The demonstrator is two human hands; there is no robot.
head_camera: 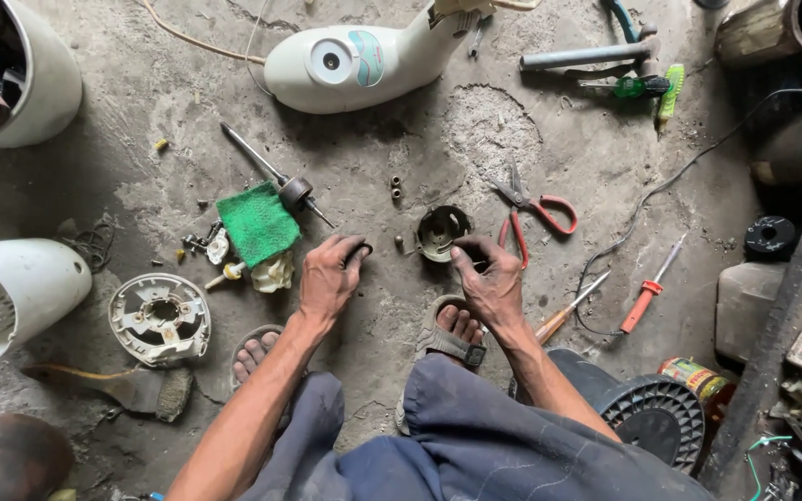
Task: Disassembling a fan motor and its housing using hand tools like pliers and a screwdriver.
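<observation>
A white plastic housing (6,297) is seen at the far left on the concrete floor (141,102), with a white bucket (39,74) above it. A round white motor cover (160,318) lies just right of the housing, beside a sandalled foot. A green scouring pad (257,223) is laid near a rotor shaft (280,181), with small screws and bits scattered beside it. The white fan base (355,63) is set at top centre.

The left hand (329,278) is curled down on the floor, and a small dark part (358,250) is pinched at its fingertips. A dark round metal cup (442,230) sits between the two hands, just beyond the fingers. The right hand (489,278) is closed loosely, fingertips touching the cup's near rim; whether something small is gripped cannot be told.

Red-handled scissors (531,206) are lying just right of the cup. Two screwdrivers (647,297) are placed further right, near a black cable. A hammer (591,57) and a green screwdriver (638,87) are seen at the top right. A black ribbed grille (652,417) is by the right knee.
</observation>
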